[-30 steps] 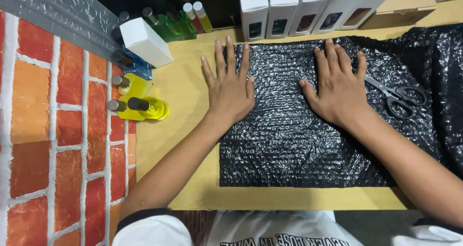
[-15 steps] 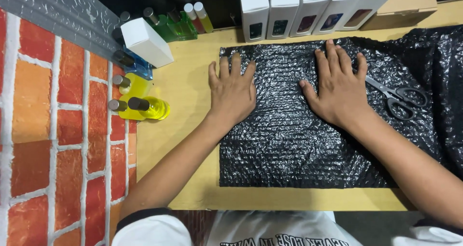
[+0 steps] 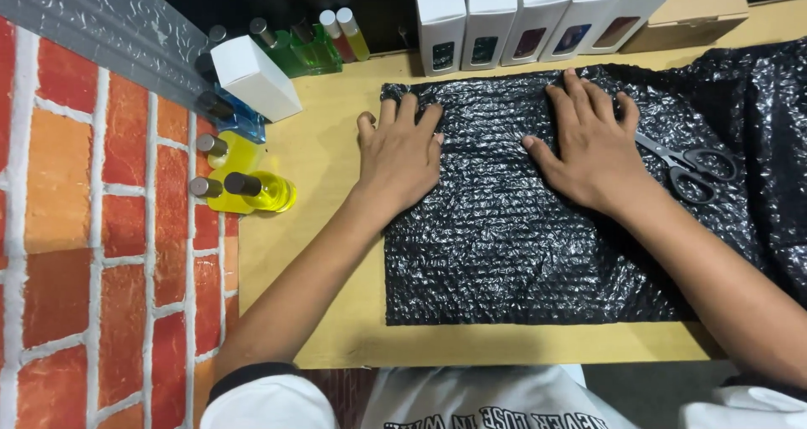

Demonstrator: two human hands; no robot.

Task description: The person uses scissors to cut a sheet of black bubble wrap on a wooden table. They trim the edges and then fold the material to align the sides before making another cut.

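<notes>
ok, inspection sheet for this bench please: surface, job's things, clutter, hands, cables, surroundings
Surface: tan tabletop, partly covered.
Job's things: black bubble wrap sheet lying flat; black scissors resting on it at the right.
Clutter: yellow bottles, a blue bottle and green bottles at the left; one loose white box; a row of white boxes at the back; a brown cardboard box.
Hands: left hand and right hand pressed flat on the sheet, no grip on anything.
Cables: nothing seen.
Surroundings: brick-pattern surface at the left.
</notes>
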